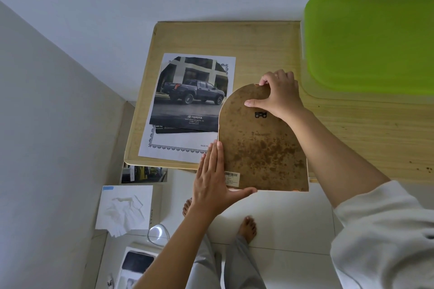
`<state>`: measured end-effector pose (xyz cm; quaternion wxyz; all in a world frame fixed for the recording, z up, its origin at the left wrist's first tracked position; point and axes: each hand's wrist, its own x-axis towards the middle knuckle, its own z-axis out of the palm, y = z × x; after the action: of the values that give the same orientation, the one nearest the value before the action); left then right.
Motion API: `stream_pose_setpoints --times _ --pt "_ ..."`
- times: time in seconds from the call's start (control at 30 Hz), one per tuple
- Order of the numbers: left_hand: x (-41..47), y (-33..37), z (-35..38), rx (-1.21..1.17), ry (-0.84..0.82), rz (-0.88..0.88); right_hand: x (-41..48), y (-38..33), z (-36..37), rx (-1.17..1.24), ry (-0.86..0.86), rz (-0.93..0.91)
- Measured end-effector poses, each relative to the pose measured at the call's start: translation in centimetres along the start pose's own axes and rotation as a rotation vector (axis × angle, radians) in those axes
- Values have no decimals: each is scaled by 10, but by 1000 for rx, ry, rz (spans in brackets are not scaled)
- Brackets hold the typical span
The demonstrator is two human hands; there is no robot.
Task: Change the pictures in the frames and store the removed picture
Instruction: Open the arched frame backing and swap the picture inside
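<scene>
An arch-topped picture frame (260, 145) lies face down at the front edge of a wooden table (258, 40), its stained brown backing board up, with a small black hanger and a barcode sticker. My left hand (212, 180) holds its lower left corner, fingers flat along the side, thumb under the bottom edge. My right hand (278, 95) grips the curved top, thumb pressed on the backing. To the left lies a cut-out Toyota truck picture (190, 96) on a white bordered sheet (178, 143).
A green plastic lid or bin (371, 42) sits at the table's right back. On the floor at the left are a tissue box (124, 209), loose photos (143, 175) and a magazine (133, 265). My bare feet stand on white tiles.
</scene>
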<state>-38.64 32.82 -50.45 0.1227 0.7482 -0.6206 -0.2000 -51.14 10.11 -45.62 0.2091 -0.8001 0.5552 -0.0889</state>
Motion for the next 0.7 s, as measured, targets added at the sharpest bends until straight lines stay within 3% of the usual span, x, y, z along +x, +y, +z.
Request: stream_pose_setpoints --times 0.27,0.7 --pt "1 1 0 -9 3 -10 9 1 -8 -18 -152 8" --pt "-1 3 -2 4 -6 8 -24 15 -8 99 -106 -9"
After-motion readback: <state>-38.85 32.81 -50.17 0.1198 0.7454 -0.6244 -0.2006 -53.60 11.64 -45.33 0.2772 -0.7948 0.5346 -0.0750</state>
